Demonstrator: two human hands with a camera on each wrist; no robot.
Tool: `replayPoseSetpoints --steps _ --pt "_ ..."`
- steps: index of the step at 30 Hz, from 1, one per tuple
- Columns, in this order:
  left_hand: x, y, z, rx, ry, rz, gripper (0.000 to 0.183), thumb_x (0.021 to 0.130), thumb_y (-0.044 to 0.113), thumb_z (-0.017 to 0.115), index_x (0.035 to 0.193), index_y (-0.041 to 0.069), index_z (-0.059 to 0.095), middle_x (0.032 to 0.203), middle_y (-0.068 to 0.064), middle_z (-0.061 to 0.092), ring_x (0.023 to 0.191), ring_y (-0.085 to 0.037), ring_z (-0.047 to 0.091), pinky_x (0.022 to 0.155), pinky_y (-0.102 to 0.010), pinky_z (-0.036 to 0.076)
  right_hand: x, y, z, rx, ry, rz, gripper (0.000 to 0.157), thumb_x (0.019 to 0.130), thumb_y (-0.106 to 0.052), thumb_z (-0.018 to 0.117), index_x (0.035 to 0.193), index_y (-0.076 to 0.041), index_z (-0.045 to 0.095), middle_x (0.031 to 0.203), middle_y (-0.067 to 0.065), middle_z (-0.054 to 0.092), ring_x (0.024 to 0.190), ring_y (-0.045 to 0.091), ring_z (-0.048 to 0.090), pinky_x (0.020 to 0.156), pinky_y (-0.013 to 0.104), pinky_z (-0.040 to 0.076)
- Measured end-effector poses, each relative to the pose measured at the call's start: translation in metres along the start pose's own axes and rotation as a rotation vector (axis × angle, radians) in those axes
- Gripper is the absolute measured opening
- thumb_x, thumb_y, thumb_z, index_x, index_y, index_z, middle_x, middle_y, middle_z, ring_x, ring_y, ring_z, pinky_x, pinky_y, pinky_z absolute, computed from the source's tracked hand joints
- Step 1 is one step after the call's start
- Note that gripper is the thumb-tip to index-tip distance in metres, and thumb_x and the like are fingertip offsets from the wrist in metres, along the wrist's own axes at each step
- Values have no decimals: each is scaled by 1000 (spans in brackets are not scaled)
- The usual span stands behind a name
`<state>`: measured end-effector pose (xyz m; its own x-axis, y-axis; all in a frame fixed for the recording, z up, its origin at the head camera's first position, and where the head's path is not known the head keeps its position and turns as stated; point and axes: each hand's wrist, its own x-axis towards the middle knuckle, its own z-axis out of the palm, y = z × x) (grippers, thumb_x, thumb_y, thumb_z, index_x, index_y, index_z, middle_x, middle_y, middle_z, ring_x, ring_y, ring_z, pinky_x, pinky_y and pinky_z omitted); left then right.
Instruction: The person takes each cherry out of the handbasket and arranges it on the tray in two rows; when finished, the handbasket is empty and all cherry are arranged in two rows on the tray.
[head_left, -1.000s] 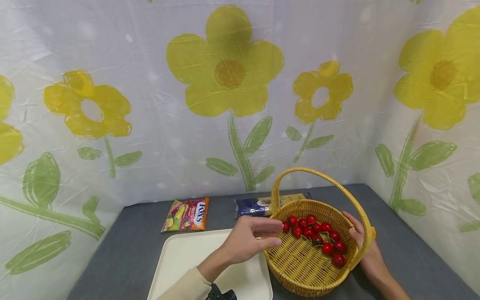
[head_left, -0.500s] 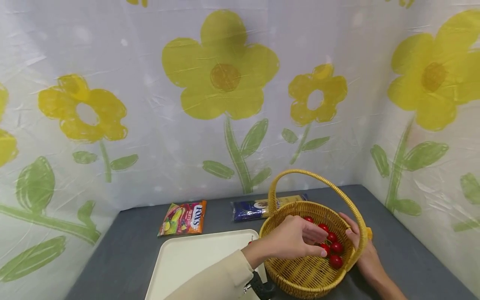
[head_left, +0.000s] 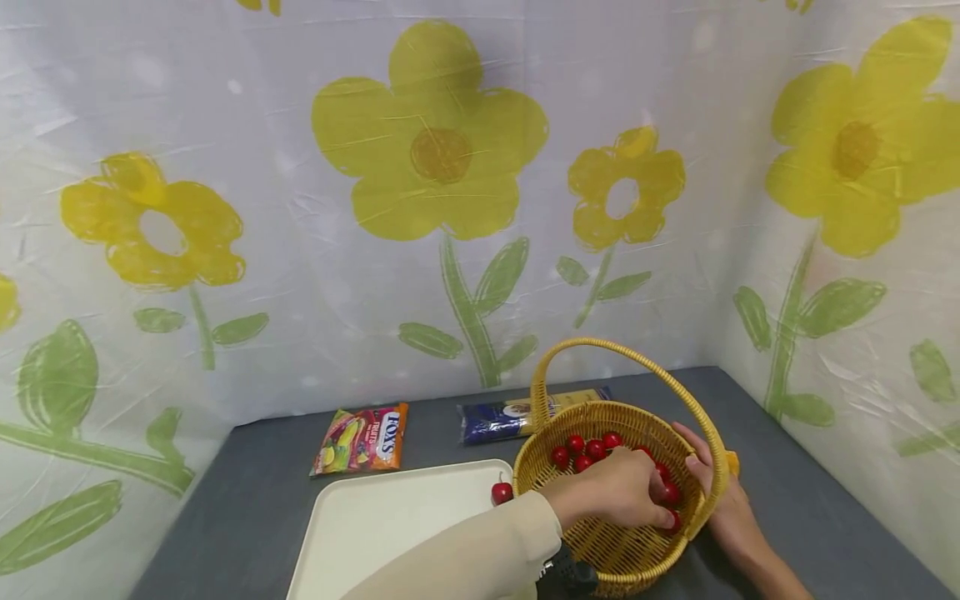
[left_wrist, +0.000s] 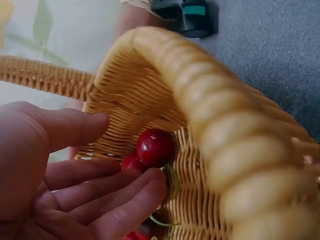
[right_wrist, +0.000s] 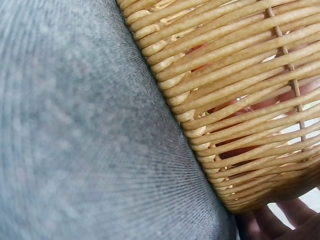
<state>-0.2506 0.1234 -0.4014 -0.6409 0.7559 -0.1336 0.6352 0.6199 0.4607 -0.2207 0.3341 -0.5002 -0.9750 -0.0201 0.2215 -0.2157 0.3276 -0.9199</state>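
A yellow wicker basket (head_left: 600, 554) with a tall arched handle holds several red cherries (head_left: 594, 450), some with green stems. My left hand (head_left: 618, 487) reaches inside it, over the cherries on the right. In the left wrist view its fingers (left_wrist: 107, 195) are nearly straight and the thumb stands apart, with a dark red cherry (left_wrist: 155, 147) just beyond the fingertips. My right hand (head_left: 723, 500) grips the basket's right side at the rim by the handle's base. The right wrist view shows its fingers (right_wrist: 280, 220) against the woven wall.
A cream tray (head_left: 390, 517) lies left of the basket, with one cherry (head_left: 502, 492) at its right edge. Behind them are a Fox's candy bag (head_left: 362, 439) and a blue-and-yellow packet (head_left: 495, 421), partly behind the basket. Flowered cloth (head_left: 300, 317) stands around the dark grey table.
My left hand has moved right from the basket's left rim and down among the cherries. The cherry on the tray has come into view. My right hand keeps its hold on the basket.
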Motion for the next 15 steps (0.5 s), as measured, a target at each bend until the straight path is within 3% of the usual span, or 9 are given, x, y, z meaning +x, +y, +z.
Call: replayPoseSetpoints --steps 3,5,11,15 --pt "5 3 4 37 -17 -37 26 101 39 79 84 20 85 64 10 68 71 -6 59 58 -19 47 0 0 0 0 3 -3 54 122 -36 29 175 -24 29 168 19 41 131 -16 51 99 7 45" --pt "7 5 7 55 -22 -44 27 101 39 78 82 20 83 65 10 65 73 -6 57 60 -19 46 1 0 0 -8 8 -8 54 122 -36 29 174 -24 30 169 19 41 131 -16 50 99 7 45" --pt "9 3 10 122 -71 23 10 97 33 82 99 26 89 87 19 77 91 -2 63 80 -16 50 1 0 1 -21 15 -15 53 122 -35 30 174 -23 31 168 20 42 131 -16 50 100 7 44" --pt "7 -1 9 155 -113 88 12 92 27 89 104 27 90 91 21 80 98 -1 64 89 -15 50 0 -1 1 -17 18 0 54 122 -37 30 174 -23 30 170 20 41 131 -18 49 99 6 44"
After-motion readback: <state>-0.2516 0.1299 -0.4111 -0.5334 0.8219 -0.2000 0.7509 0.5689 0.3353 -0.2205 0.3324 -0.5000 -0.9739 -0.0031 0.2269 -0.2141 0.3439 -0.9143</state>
